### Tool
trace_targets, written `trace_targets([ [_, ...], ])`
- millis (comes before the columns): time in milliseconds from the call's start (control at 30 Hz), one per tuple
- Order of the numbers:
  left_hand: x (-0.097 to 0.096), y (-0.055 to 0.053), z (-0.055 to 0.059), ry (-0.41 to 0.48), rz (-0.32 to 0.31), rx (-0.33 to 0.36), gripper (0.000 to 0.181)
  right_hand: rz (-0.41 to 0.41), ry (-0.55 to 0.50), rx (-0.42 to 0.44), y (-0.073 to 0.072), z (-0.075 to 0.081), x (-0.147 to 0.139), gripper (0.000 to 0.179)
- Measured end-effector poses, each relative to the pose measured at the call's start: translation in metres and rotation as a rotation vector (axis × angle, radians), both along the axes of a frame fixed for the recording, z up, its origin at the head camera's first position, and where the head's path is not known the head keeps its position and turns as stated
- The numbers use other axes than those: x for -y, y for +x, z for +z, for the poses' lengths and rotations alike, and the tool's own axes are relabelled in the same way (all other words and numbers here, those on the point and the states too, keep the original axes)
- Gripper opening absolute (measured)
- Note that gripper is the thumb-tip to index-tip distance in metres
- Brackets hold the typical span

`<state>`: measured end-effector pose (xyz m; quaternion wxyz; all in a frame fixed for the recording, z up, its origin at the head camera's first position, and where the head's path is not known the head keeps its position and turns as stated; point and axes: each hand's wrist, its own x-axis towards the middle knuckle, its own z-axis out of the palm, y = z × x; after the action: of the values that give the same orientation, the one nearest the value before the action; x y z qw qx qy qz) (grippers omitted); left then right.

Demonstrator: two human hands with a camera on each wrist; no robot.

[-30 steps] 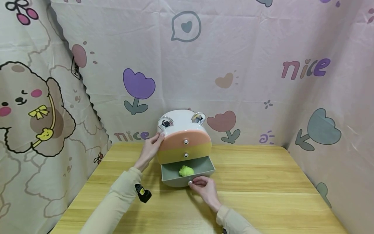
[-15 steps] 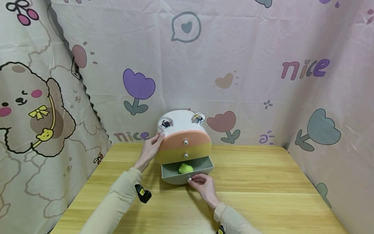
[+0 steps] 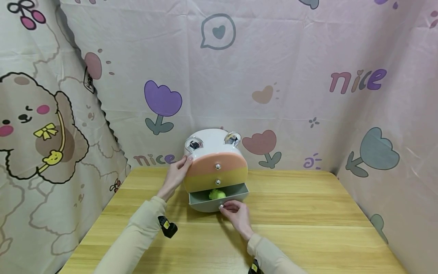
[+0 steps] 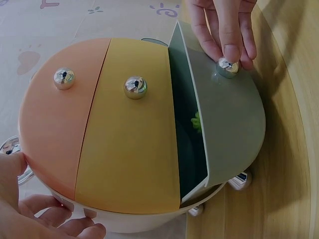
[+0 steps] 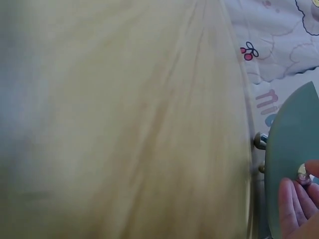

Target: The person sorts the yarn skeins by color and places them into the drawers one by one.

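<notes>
A small rounded drawer box (image 3: 212, 140) with a white shell and orange, yellow and grey-green drawer fronts stands on the table. Its bottom grey-green drawer (image 3: 202, 206) is partly pulled out, and a bright green lump (image 3: 217, 194) lies inside; its kind is unclear. My right hand (image 3: 238, 217) pinches the drawer's silver knob (image 4: 228, 67) between thumb and fingers. My left hand (image 3: 176, 175) steadies the box at its left side; in the left wrist view its thumb (image 4: 17, 163) is by the orange front and its fingers lie along the white shell.
The wooden table (image 3: 308, 213) stretches out on both sides of the box and in front of it. Behind hangs a patterned cloth (image 3: 291, 57), with another cloth (image 3: 37, 125) at the left. Two silver knobs (image 4: 135, 87) stick out from the upper drawers.
The grey-green drawer has slid somewhat further into the box, the right hand moving with its knob away from the wearer. More of the green lump is hidden. The left hand stays put.
</notes>
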<state>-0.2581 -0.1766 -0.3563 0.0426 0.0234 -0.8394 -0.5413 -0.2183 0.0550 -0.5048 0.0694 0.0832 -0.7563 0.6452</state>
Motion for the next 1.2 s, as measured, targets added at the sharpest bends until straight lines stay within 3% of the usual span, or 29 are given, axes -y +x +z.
trace_targets([
  [567, 0.0, 0.001, 0.001, -0.005, 0.005, 0.005, 0.067, -0.013, 0.053, -0.046, -0.016, -0.005, 0.005, 0.017],
  [1200, 0.001, -0.001, -0.002, 0.009, -0.005, -0.009, 0.067, -0.035, 0.059, -0.051, -0.028, 0.001, 0.012, 0.014],
])
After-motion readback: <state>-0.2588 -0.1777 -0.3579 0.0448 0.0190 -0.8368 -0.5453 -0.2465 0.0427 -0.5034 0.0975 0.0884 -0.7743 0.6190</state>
